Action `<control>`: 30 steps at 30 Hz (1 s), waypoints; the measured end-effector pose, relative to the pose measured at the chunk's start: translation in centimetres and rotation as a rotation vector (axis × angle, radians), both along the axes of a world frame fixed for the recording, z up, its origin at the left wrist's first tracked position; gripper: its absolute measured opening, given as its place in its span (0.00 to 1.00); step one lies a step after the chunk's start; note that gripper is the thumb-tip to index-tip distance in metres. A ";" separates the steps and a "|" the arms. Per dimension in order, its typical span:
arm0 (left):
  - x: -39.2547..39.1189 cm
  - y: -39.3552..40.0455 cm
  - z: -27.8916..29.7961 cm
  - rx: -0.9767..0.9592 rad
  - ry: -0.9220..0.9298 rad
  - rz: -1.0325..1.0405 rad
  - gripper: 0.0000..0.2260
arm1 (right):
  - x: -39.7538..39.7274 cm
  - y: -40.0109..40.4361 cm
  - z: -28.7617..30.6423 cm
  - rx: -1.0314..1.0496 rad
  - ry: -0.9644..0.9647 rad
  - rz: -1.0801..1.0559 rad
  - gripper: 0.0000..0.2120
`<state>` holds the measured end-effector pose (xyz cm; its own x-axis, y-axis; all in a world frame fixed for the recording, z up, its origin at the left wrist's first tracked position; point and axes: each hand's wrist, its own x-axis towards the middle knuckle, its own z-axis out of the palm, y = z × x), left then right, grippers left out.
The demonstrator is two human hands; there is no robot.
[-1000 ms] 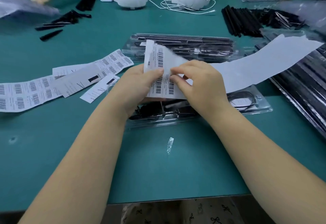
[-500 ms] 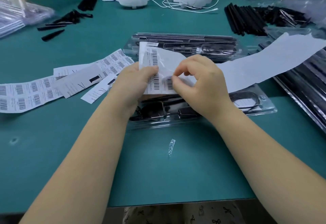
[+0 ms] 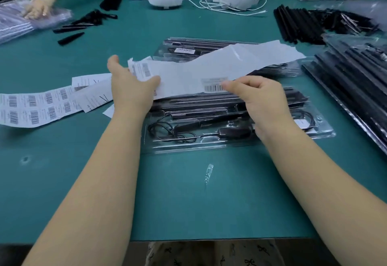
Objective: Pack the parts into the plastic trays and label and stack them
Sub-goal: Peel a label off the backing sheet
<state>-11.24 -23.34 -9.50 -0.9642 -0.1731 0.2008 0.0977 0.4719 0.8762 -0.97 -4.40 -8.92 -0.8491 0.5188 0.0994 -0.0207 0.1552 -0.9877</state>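
**Labelling stage: a barcode sticker lifted over a filled tray**

We begin at the right hand (image 3: 259, 98), whose thumb and forefinger pinch one barcode sticker (image 3: 214, 86), held just above the near tray (image 3: 322, 133). The left hand (image 3: 132, 86) holds the near end of the long white backing strip (image 3: 209, 70), its thumb on top and its fingers curled beneath the paper; the strip trails away to the right across both trays. Both hands are thus clamped on paper, neither on a part.

The near tray lies on the green tabletop (image 3: 188, 202) directly under the hands. It already carries black rods, a coiled cord and a small black unit under clear plastic, so we judge its packing done and its label not yet applied. Behind it a second tray (image 3: 167, 49), also filled, bears a white sticker (image 3: 184, 50) on top and appears finished. At the right edge a stack of trays (image 3: 356, 81) lies slanted. Loose black rods (image 3: 297, 24) at far right suggest further packing remains.

To the left lies a sheet of unused labels (image 3: 35, 106), each printed with a barcode. We can make out barcodes and lines of small print on every sticker, but none of the text is legible, and no brand name can be read.
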 end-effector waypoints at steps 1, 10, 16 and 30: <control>0.4 -0.2 0.4 -0.107 0.060 0.042 0.34 | 0.0 -0.2 0.0 -0.019 -0.009 -0.002 0.09; 4.0 -1.0 3.4 -0.166 -0.146 -0.496 0.10 | 0.5 -3.6 0.1 -0.004 -0.016 0.078 0.07; 3.8 -1.6 3.9 -0.101 -0.239 -0.419 0.14 | 0.9 -4.6 0.0 0.067 -0.007 0.043 0.09; 3.8 -2.0 3.8 -0.235 -0.322 -0.409 0.09 | 0.8 -4.6 -0.4 0.070 -0.073 0.141 0.08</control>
<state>-7.46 -25.35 -5.73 -0.9622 0.2411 -0.1266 0.0585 0.6373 0.7684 -0.19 -9.05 -9.37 -0.9191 0.3883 0.0667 0.0241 0.2245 -0.9742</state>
